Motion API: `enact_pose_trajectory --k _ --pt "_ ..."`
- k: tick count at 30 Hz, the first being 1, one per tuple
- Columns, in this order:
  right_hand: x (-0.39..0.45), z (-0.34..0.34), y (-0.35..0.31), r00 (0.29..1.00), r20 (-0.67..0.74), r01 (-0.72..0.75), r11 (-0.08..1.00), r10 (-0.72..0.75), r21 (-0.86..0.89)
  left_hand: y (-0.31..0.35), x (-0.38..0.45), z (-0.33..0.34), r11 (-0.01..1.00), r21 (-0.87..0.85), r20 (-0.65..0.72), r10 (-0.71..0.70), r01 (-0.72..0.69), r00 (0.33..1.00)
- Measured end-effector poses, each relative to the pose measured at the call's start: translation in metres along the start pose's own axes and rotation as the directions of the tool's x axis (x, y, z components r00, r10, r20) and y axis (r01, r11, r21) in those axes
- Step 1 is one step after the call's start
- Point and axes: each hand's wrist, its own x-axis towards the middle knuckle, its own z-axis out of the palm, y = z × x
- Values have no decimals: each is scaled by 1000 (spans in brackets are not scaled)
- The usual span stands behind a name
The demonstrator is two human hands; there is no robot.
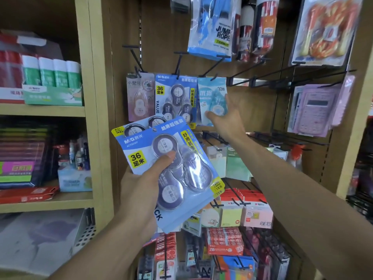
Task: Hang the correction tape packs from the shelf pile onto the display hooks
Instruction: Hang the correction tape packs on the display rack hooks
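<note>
Blue packs (167, 170) gripped by left hand (139, 188), below hooks (179, 63).

Two blue three-roll correction tape packs (171, 170) are sitting stacked and tilted in the left hand (139, 188), thumb pressing on the front blister. A matching blue pack (176, 98) is hanging on a display hook (177, 63), beside a pink pack (139, 97) and a pale teal pack (212, 100) that the right hand (228, 118) is touching.

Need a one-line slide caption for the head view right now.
Left hand grips blue correction tape packs while the open right hand touches a teal pack hanging on a display hook.
</note>
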Motion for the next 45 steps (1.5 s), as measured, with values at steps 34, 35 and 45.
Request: enact_pose_trajectory --k 34,35,45 --pt "-170 -25 -14 849 492 72 964 -194 256 -19 5 -10 999 27 -57 47 -45 997" --pt "-169 -24 -12 851 492 40 957 -183 287 -19 6 -12 998 33 -54 48 -46 997" --pt "-176 -8 -14 977 211 -91 841 -28 534 -25 8 -28 991 74 -53 118 -114 992"
